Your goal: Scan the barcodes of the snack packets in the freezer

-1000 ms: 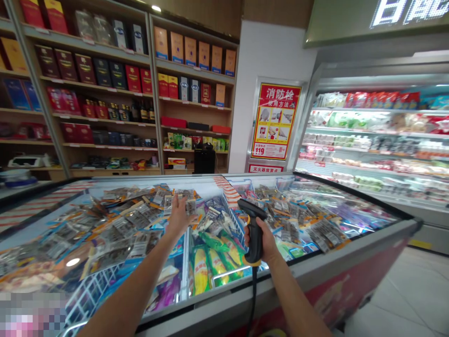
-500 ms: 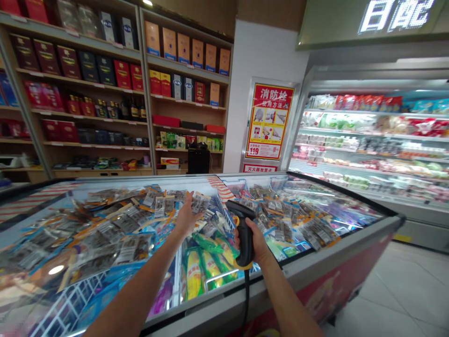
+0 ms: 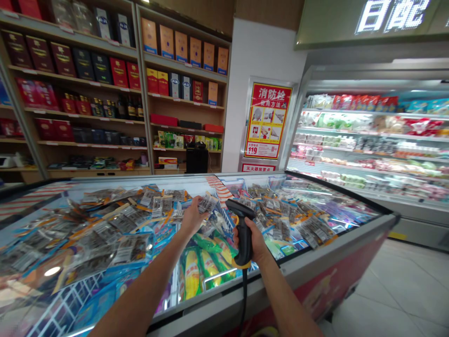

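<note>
My left hand (image 3: 192, 216) is closed on the near edge of a small clear packet (image 3: 207, 204) with a printed label, over the chest freezer. In my right hand (image 3: 255, 239) is a black and yellow barcode scanner (image 3: 244, 238), gripped by its handle with the head up and pointing left toward the packet. Its cord (image 3: 244, 292) hangs down past the freezer's front rim. Several similar packets (image 3: 129, 222) with orange and blue edges lie in a layer to the left of my left hand. Below the hands are yellow and green corn packs (image 3: 192, 274).
The chest freezer's grey rim (image 3: 308, 262) runs along the front and right. A white wire basket (image 3: 65, 299) shows at lower left, more packets (image 3: 280, 210) at right. Behind stand shelves of boxed goods (image 3: 168, 42), a red fire-hydrant poster (image 3: 268, 120) and a lit chiller (image 3: 372, 135).
The fingers of my left hand have closed on the packet's edge, and the packet has shifted slightly right and tilted. My right hand and the scanner have barely moved.
</note>
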Demonstrator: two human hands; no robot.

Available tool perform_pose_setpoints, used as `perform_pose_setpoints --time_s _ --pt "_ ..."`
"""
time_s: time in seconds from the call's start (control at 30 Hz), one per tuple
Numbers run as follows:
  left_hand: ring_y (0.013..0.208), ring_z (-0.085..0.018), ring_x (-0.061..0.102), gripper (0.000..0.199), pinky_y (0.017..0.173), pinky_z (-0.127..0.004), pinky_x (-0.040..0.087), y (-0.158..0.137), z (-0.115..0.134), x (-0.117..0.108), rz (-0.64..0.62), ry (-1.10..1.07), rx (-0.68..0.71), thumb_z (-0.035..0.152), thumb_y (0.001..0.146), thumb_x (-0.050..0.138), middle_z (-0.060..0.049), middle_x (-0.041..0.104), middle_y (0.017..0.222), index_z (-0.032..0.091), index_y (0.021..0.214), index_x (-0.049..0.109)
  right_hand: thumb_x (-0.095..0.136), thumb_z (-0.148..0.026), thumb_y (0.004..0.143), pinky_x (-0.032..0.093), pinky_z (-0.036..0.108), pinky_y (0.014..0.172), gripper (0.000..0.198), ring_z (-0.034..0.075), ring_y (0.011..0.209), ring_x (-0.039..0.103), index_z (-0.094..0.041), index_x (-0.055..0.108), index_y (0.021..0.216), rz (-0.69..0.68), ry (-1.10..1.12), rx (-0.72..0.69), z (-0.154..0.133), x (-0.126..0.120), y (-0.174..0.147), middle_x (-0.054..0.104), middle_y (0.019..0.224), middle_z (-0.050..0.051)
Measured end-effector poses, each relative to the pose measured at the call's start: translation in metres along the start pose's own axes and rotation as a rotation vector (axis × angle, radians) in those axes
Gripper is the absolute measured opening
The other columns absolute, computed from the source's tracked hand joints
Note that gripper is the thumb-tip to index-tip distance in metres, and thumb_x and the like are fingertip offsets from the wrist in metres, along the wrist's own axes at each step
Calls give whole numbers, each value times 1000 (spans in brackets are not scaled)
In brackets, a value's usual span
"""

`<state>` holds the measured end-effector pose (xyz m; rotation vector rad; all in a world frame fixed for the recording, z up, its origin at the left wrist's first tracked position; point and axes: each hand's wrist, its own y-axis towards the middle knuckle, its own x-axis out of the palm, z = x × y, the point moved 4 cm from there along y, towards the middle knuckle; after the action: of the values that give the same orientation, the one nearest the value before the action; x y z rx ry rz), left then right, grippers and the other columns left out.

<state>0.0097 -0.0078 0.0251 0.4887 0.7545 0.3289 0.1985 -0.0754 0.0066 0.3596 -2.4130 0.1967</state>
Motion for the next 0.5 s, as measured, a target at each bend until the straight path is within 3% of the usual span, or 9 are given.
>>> perform_pose_setpoints --time_s 0.1,0.2,0.5 --pt "81 -19 58 41 71 -29 42 0 6 7 -5 -5 -18 24 62 58 -3 61 87 20 99 44 52 -42 66 38 19 35 31 9 39 48 -15 54 80 38 61 -52 -7 -5 -2 55 51 -1" --pt "87 -19 56 32 75 -29 40 0 14 20 -13 -13 -38 23 64 56 -5 59 93 18 95 46 52 -42 66 38 19 37 28 9 39 48 -16 53 78 85 111 -121 -16 -11 -4 55 52 -1" --pt "99 -20 52 35 81 -30 38 9 42 87 -103 -33 -96 20 74 45 -15 55 107 10 107 43 54 -42 64 39 19 38 28 9 41 47 -17 52 79 73 120 -173 -20 -14 -5 53 52 -2"
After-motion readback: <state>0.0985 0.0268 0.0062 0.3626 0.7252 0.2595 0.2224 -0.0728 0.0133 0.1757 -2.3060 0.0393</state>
